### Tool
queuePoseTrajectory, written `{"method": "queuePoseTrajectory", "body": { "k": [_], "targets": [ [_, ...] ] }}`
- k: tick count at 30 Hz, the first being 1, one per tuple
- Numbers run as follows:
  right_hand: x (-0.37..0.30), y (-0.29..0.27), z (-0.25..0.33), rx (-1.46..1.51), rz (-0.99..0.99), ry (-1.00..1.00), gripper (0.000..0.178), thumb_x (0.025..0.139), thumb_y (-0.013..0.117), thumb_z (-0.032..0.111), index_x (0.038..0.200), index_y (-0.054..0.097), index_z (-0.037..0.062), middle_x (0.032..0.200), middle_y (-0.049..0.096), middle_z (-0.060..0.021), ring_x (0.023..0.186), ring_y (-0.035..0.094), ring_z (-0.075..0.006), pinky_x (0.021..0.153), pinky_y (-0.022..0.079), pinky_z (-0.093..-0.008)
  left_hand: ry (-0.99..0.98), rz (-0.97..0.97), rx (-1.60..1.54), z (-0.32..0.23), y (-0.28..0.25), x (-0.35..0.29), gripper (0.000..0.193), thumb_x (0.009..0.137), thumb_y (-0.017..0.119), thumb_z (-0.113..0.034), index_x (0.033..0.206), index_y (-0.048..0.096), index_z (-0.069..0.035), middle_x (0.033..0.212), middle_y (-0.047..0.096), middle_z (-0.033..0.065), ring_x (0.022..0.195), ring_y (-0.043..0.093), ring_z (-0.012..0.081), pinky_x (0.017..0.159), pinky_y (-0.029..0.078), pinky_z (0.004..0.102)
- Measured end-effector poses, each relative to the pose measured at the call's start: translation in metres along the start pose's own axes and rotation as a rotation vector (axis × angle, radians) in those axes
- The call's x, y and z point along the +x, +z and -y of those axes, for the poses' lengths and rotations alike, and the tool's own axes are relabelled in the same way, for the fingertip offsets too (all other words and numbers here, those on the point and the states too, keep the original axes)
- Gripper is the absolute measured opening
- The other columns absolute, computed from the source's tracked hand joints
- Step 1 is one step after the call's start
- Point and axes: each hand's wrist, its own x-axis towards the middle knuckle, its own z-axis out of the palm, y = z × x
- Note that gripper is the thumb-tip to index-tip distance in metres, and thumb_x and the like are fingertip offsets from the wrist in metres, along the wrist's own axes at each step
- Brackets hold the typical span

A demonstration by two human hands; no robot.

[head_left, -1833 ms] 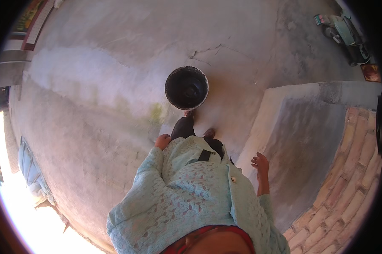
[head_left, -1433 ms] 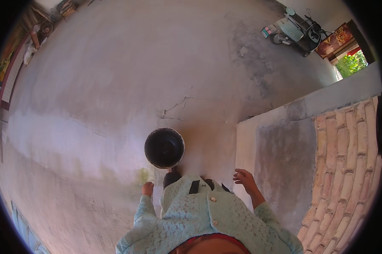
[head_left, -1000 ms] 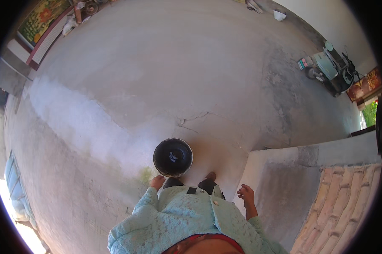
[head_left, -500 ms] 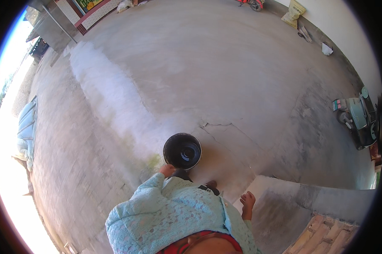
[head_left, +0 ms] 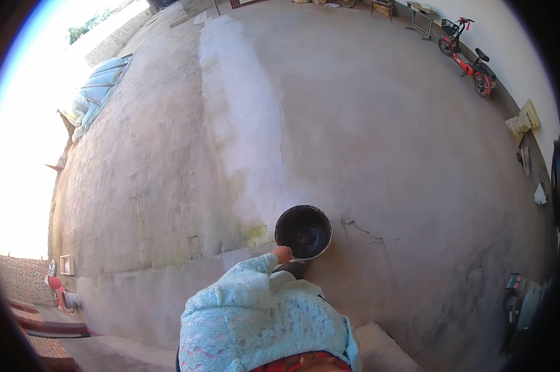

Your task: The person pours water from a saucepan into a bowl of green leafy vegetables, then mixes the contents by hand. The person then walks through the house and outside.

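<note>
Concrete yard (head_left: 367, 111) surrounds the black bucket (head_left: 303, 232), its rim grasped by the left hand (head_left: 283, 254); right hand hidden.

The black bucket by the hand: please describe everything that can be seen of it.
The black bucket is round, dark and dull inside and out, with a thin pale rim. It is seen from above, mouth up, over the concrete ground near a crack. Its material and contents cannot be told. The left hand touches its near rim, apparently holding it. No handle shows.
</note>
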Motion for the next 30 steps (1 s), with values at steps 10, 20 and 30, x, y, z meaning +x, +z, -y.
{"method": "queuePoseTrajectory", "body": {
  "k": [10, 20, 30],
  "targets": [
    [0.0, 0.053, 0.057, -0.178, 0.116, -0.015, 0.034, 0.085, 0.045, 0.015, 0.116, 0.044, 0.0016, 0.093, 0.055, -0.0104, 0.079, 0.058, -0.0183, 0.065, 0.049, -0.0288, -0.174, -0.074, -0.199, 0.051, -0.005, -0.015, 0.029, 0.072, 0.053, -0.028, 0.091, 0.063, -0.008, 0.094, 0.061, 0.0145, 0.088, 0.057, 0.0314, 0.079, 0.044, 0.0386],
    [-0.035, 0.097, 0.122, -0.221, 0.108, -0.092, 0.031, 0.085, 0.047, 0.014, 0.114, 0.047, 0.0035, 0.093, 0.056, -0.0088, 0.08, 0.057, -0.0165, 0.066, 0.048, -0.027, -0.24, 0.077, -0.268, 0.067, 0.021, -0.017, 0.029, 0.07, 0.055, -0.026, 0.091, 0.063, -0.008, 0.092, 0.061, 0.0149, 0.086, 0.058, 0.0304, 0.078, 0.045, 0.0375],
    [-0.009, 0.058, 0.099, -0.235, 0.035, 0.028, 0.034, 0.085, 0.046, 0.016, 0.117, 0.045, 0.0032, 0.092, 0.056, -0.0092, 0.08, 0.057, -0.0172, 0.066, 0.049, -0.0286, -0.288, 0.107, -0.351, 0.037, 0.033, -0.004, 0.031, 0.071, 0.054, -0.025, 0.094, 0.062, -0.006, 0.09, 0.062, 0.0141, 0.087, 0.058, 0.0293, 0.079, 0.044, 0.0361]
  ]
}}
